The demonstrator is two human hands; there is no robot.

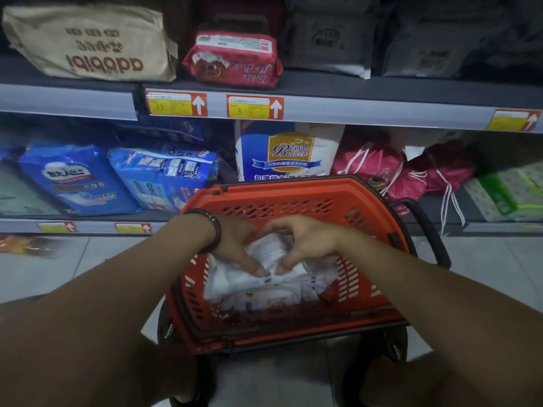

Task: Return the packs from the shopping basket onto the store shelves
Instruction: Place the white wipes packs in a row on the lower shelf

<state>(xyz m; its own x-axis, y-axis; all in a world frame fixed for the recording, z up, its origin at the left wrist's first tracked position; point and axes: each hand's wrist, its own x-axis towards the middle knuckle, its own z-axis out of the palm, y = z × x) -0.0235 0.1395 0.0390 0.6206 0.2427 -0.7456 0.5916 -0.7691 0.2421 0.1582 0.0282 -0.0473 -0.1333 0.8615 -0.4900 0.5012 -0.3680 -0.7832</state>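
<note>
Setting: store aisle, grey shelves (323,108) stocked with soft packs.
Head view, container: orange shopping basket (282,189) in front of the lower shelf, several packs (264,302) lying inside.
Item: white pack (266,249), in the basket atop the others.
Left hand (235,245): fingers curled on the pack's left end.
Right hand (307,245): fingers curled on its right end.
Handling: probably light, soft, slippery film; best taken by both ends.
Legible: "Baileen" on blue-white pack (289,151); tan pack (88,42) lettering upside down.
</note>
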